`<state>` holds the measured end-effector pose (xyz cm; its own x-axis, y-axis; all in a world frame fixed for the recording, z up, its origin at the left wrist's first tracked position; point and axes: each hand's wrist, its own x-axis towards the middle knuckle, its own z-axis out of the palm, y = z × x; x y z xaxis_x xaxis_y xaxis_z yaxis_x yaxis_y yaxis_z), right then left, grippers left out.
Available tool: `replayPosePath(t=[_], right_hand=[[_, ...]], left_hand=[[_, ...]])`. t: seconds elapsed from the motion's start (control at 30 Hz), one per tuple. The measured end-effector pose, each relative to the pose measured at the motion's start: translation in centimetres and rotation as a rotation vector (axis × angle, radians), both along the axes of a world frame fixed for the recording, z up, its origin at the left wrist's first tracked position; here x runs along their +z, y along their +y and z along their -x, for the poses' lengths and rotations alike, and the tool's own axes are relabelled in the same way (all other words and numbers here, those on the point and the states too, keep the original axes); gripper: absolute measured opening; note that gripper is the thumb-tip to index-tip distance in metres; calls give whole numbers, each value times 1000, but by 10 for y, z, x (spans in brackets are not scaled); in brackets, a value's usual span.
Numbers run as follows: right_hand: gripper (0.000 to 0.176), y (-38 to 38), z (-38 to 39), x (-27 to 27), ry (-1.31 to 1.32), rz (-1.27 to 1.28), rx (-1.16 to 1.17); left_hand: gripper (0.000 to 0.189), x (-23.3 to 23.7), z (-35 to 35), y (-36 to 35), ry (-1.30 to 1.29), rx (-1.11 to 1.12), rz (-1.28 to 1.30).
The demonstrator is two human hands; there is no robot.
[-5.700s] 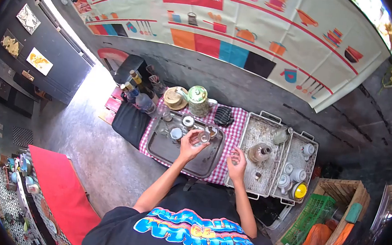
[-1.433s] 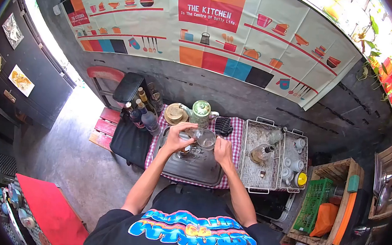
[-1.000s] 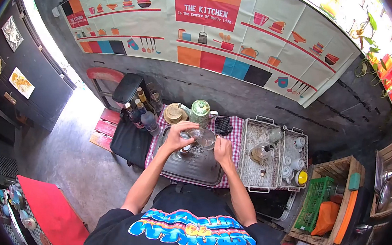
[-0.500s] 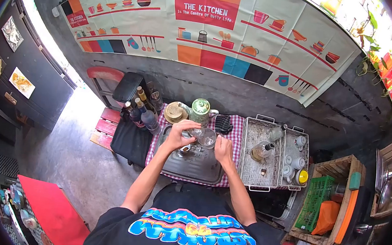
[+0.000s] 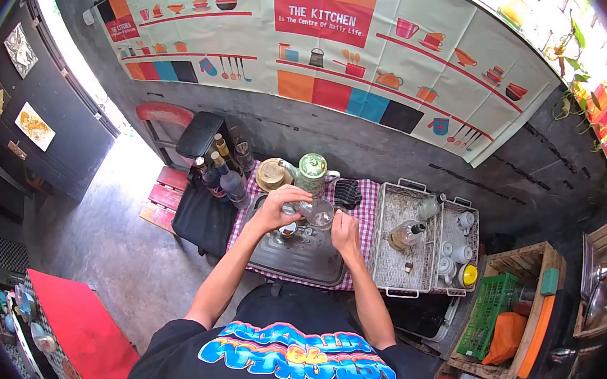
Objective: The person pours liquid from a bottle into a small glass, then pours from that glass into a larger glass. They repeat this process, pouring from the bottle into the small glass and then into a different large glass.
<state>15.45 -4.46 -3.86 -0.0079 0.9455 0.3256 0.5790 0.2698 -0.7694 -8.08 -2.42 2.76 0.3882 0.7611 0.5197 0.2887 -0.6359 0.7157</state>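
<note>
A clear drinking glass (image 5: pixel 321 215) is tilted above the dark tray (image 5: pixel 297 261), its round mouth turned toward me. My left hand (image 5: pixel 280 209) is closed round the far left side of this glass. Close against its right rim is my right hand (image 5: pixel 345 231), curled into a fist; what sits inside those fingers is hidden. Under my left hand a small shiny cup-like vessel (image 5: pixel 288 230) stands on the tray. Behind the glass stands a green patterned enamel pitcher (image 5: pixel 312 169), with a round tan lidded container (image 5: pixel 273 175) to its left.
A dark checked cloth (image 5: pixel 348 193) lies on the checkered tablecloth (image 5: pixel 366 202). Right of it, a white wire rack (image 5: pixel 382 261) holds bottles and several white cups. Bottles (image 5: pixel 230 183) stand at the left on a black seat. A wooden crate (image 5: pixel 553 262) sits far right.
Both hands and the glass keep nearly the same place and pose. The whole view has shifted very slightly.
</note>
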Motion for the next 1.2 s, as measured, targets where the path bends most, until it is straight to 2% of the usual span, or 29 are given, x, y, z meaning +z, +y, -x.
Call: replayPosePath(t=[0.57, 0.83, 0.93, 1.1, 1.2], right_hand=[[38, -5, 30, 4, 2, -32, 9], [44, 1, 49, -18, 78, 18, 23], [48, 6, 58, -29, 161, 110, 41], [57, 15, 78, -50, 266, 263, 46], [59, 22, 92, -51, 245, 280, 75]], left_hand=[[46, -3, 30, 2, 69, -65, -34], [42, -24, 43, -16, -111, 142, 75], [38, -40, 52, -26, -241, 280, 240], [48, -65, 78, -38, -446, 422, 325], [46, -75, 96, -48, -525, 468, 327]])
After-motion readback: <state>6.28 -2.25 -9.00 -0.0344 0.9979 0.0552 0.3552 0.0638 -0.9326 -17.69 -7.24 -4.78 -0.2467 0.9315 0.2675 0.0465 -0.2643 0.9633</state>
